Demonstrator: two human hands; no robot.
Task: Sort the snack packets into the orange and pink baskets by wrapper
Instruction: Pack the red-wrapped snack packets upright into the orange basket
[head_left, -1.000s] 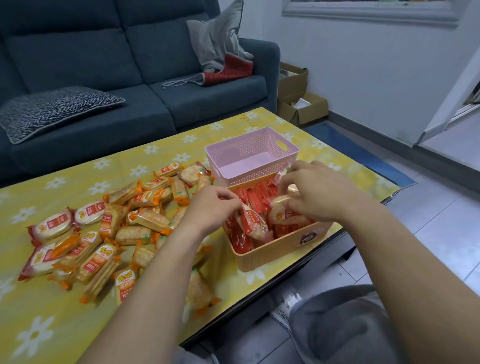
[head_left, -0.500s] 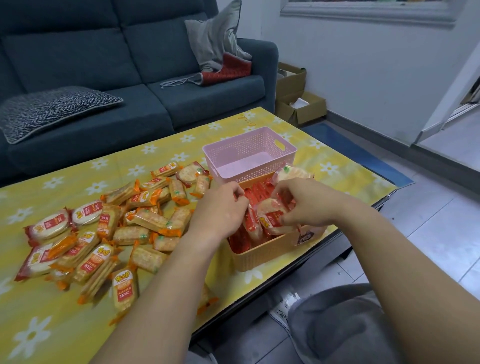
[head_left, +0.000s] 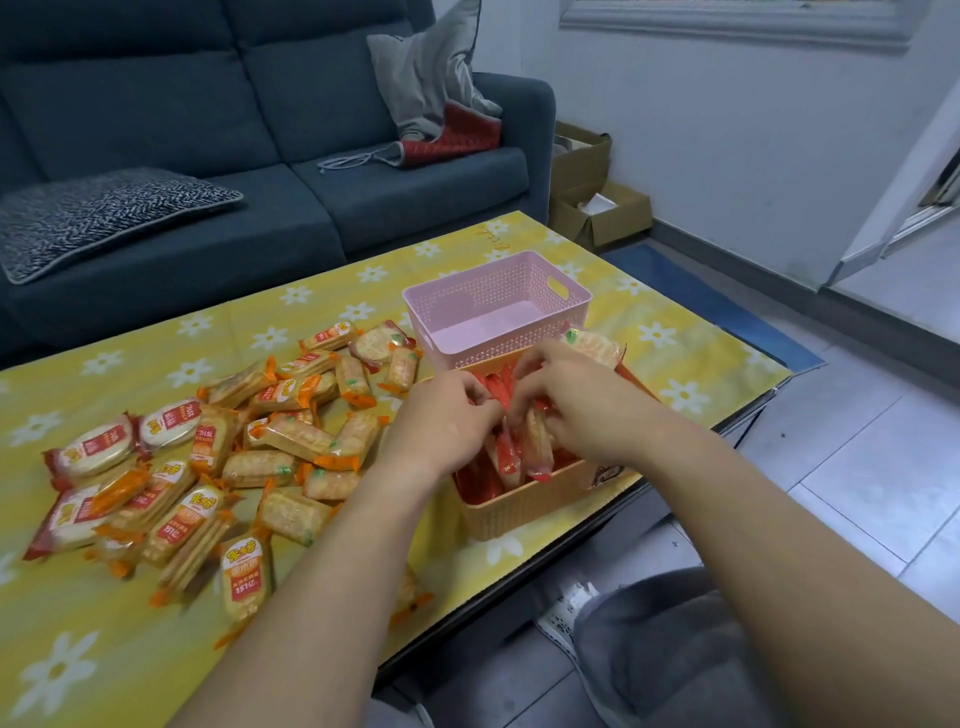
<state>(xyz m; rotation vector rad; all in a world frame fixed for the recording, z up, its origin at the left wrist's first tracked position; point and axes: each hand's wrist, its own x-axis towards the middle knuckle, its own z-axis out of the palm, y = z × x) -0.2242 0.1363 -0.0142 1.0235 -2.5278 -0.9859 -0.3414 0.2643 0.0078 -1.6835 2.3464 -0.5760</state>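
left forearm (head_left: 332, 561): bare | right forearm (head_left: 748, 514): bare | legwear (head_left: 675, 654): grey fabric

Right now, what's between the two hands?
Head view: red-wrapped snack packets standing in the orange plastic basket. The left hand and right hand reach in from either side, fingertips nearly meeting.

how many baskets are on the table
2. The pink basket sits farther back and looks empty; the orange basket stands just in front of it, holding red-wrapped packets.
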